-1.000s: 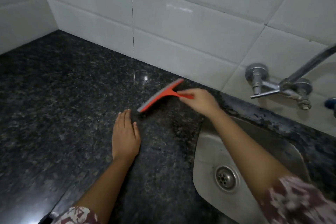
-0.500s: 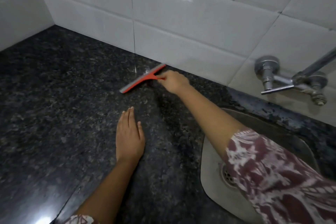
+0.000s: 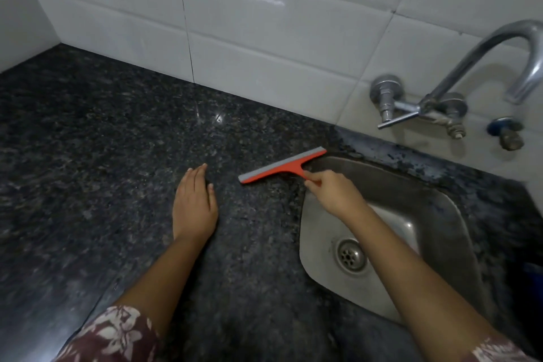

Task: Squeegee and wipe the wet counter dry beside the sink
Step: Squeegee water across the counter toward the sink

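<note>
Squeegee stroke ending at the sink edge on the dark granite table.

Largest to smallest: granite table, speckled, faint sheen, wetness hard to judge; steel sink at right, tap above; left hand flat on the table, grip spread, holding nothing; right hand with grip pinched around the handle of the red squeegee. Compared with 0.5 s ago: blade drawn back from the tiled wall toward the sink, now on the table with 1 end at the sink rim, left hand unmoved. Meaning, as a judgement: 1 pull nearly complete, water pushed toward the basin; further strokes and the wiping likely still ahead.
</note>
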